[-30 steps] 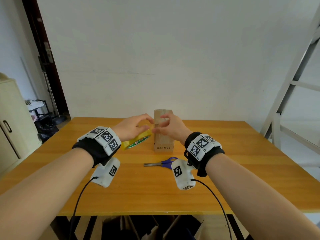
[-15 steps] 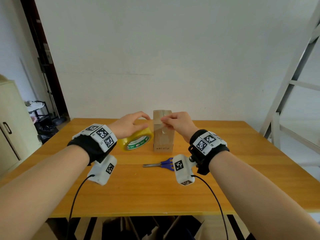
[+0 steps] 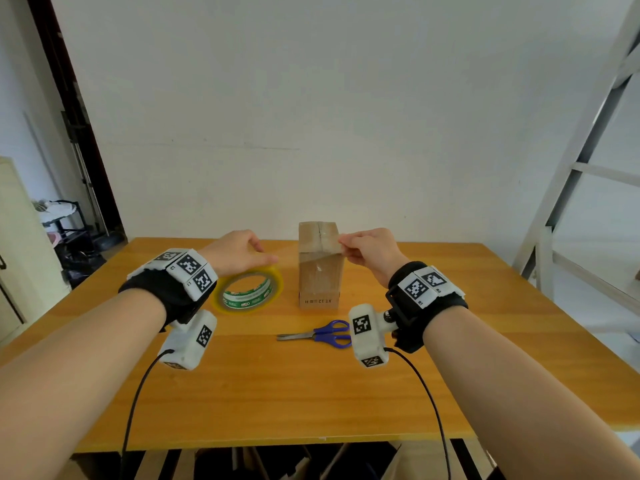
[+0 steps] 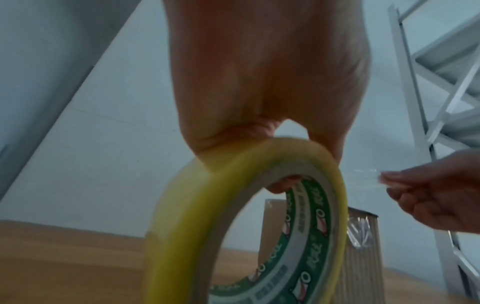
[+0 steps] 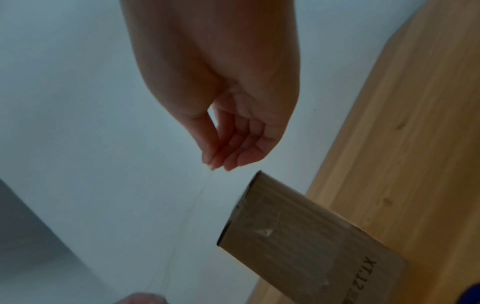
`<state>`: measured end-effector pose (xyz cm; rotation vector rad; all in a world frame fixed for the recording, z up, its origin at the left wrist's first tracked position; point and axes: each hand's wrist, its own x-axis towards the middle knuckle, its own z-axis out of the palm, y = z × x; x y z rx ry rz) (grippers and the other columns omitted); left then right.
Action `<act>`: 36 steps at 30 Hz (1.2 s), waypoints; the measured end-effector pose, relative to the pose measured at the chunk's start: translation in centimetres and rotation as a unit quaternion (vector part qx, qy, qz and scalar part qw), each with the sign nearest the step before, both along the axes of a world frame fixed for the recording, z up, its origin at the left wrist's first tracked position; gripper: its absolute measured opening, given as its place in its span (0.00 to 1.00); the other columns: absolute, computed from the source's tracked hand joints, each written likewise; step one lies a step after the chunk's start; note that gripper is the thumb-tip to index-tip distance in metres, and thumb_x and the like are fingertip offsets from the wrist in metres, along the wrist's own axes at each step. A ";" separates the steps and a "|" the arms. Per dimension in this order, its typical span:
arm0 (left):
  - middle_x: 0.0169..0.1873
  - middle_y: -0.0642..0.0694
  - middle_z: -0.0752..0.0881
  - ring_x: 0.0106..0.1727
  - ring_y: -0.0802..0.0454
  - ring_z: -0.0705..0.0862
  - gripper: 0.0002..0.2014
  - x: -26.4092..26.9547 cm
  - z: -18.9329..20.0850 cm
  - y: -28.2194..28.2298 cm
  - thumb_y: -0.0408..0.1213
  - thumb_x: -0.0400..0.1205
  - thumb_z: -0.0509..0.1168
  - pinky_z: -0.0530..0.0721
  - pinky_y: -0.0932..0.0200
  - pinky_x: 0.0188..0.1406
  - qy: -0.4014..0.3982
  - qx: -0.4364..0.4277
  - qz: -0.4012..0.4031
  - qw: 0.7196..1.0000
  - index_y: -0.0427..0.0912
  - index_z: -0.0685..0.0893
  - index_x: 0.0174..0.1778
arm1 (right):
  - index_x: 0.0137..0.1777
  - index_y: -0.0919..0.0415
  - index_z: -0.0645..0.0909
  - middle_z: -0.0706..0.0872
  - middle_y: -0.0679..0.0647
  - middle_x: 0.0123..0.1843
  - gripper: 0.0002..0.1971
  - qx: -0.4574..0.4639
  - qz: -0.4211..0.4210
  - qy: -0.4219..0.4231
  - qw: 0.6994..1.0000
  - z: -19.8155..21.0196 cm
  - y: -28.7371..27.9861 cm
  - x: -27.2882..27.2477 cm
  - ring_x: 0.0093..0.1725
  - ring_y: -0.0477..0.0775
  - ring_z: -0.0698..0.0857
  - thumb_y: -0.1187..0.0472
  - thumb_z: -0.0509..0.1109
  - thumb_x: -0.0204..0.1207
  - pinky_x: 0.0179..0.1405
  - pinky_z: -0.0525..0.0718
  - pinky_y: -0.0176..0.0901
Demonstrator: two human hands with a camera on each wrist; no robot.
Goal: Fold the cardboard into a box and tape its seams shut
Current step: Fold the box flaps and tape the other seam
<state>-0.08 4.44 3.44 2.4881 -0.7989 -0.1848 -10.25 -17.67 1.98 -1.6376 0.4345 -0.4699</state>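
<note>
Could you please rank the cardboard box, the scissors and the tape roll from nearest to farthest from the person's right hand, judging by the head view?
From the right hand:
1. Cardboard box: just to its left, upright beside the fingertips.
2. Scissors: flat on the table, nearer the person, below the wrist.
3. Tape roll: farthest, beyond the box on its left, held by the left hand.

The box (image 3: 318, 268) is matt brown corrugated cardboard, its ribbing plain in the wrist views, with glossy clear film crinkled over its top seam. The tape roll (image 3: 250, 289) is shiny, translucent yellow plastic wound on a paper core printed green. The strip of tape (image 4: 363, 176) is thin, clear and glinting. The tabletop (image 3: 277, 393) is smooth orange-toned wood with a soft sheen. The scissors (image 3: 318, 335) have dull grey metal blades and glossy blue plastic handles.
</note>
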 end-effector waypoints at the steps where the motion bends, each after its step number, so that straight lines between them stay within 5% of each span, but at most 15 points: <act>1: 0.53 0.46 0.82 0.54 0.49 0.79 0.26 0.0 -0.1 -0.1 0.58 0.74 0.68 0.75 0.58 0.51 0.002 -0.009 -0.012 1.000 0.40 0.81 0.58 | 0.41 0.67 0.85 0.86 0.56 0.34 0.05 0.011 -0.002 0.006 1.000 0.0 -0.3 -0.1 0.36 0.50 0.84 0.66 0.72 0.75 0.40 0.84 0.39; 3: 0.48 0.44 0.86 0.50 0.47 0.83 0.34 0.0 -0.1 -0.4 0.69 0.66 0.65 0.78 0.55 0.49 0.013 -0.037 -0.040 0.998 0.40 0.86 0.51 | 0.41 0.67 0.85 0.85 0.55 0.34 0.04 0.048 -0.007 0.024 0.999 0.0 -0.7 -0.1 0.34 0.50 0.84 0.66 0.73 0.75 0.38 0.84 0.39; 5: 0.32 0.42 0.84 0.33 0.48 0.81 0.37 0.2 0.0 -0.7 0.76 0.59 0.61 0.77 0.53 0.37 0.005 -0.047 -0.050 0.998 0.43 0.89 0.40 | 0.43 0.67 0.85 0.85 0.55 0.33 0.04 0.071 -0.012 0.044 0.996 0.0 -0.9 0.0 0.32 0.50 0.83 0.65 0.75 0.73 0.34 0.84 0.38; 7: 0.17 0.48 0.69 0.19 0.54 0.66 0.24 0.3 0.3 -1.3 0.67 0.68 0.63 0.66 0.57 0.26 0.003 -0.048 -0.041 0.998 0.49 0.82 0.22 | 0.44 0.66 0.84 0.84 0.55 0.31 0.08 0.070 -0.023 0.060 0.995 -0.1 -1.1 0.4 0.31 0.49 0.82 0.64 0.78 0.70 0.31 0.83 0.37; 9: 0.13 0.53 0.62 0.16 0.56 0.60 0.27 0.8 0.6 -1.9 0.56 0.76 0.66 0.63 0.59 0.26 0.003 -0.050 -0.033 0.998 0.48 0.72 0.12 | 0.45 0.66 0.84 0.84 0.54 0.31 0.10 0.071 -0.035 0.077 0.994 -0.3 -1.3 0.7 0.30 0.48 0.82 0.62 0.80 0.67 0.30 0.83 0.37; 14: 0.19 0.45 0.67 0.19 0.53 0.62 0.23 2.0 0.6 -2.9 0.51 0.79 0.65 0.64 0.59 0.27 -0.004 0.002 -0.037 0.999 0.38 0.77 0.25 | 0.50 0.66 0.85 0.85 0.53 0.32 0.14 0.090 -0.051 0.099 0.990 -0.8 -1.6 1.1 0.30 0.47 0.83 0.62 0.81 0.67 0.29 0.83 0.36; 24: 0.18 0.47 0.63 0.19 0.53 0.60 0.23 2.9 1.0 -4.0 0.51 0.79 0.66 0.61 0.61 0.24 -0.016 0.016 -0.051 0.998 0.39 0.73 0.24 | 0.41 0.63 0.84 0.84 0.53 0.31 0.08 0.114 -0.066 0.118 0.984 -0.3 -2.3 1.4 0.30 0.48 0.82 0.63 0.80 0.67 0.34 0.84 0.37; 30: 0.25 0.43 0.82 0.21 0.54 0.68 0.19 3.0 0.7 -4.5 0.50 0.79 0.66 0.67 0.62 0.25 -0.011 0.028 -0.062 0.998 0.36 0.90 0.35 | 0.44 0.64 0.84 0.84 0.53 0.30 0.10 0.107 -0.061 0.142 0.982 -0.3 -2.6 1.3 0.30 0.48 0.82 0.62 0.81 0.67 0.33 0.84 0.37; 34: 0.25 0.47 0.84 0.21 0.56 0.69 0.17 2.9 0.8 -4.7 0.49 0.79 0.66 0.67 0.63 0.25 -0.015 0.032 -0.061 0.997 0.46 0.87 0.28 | 0.40 0.62 0.83 0.83 0.52 0.29 0.10 0.106 -0.058 0.153 0.981 -0.3 -2.6 1.4 0.28 0.47 0.81 0.61 0.81 0.66 0.31 0.83 0.35; 36: 0.34 0.42 0.90 0.23 0.54 0.72 0.16 3.2 0.7 -4.7 0.50 0.79 0.67 0.70 0.63 0.26 -0.013 0.029 -0.058 0.998 0.44 0.89 0.31 | 0.36 0.61 0.81 0.83 0.52 0.28 0.10 0.104 -0.059 0.162 0.980 -0.3 -2.5 1.3 0.28 0.47 0.81 0.60 0.81 0.67 0.30 0.83 0.35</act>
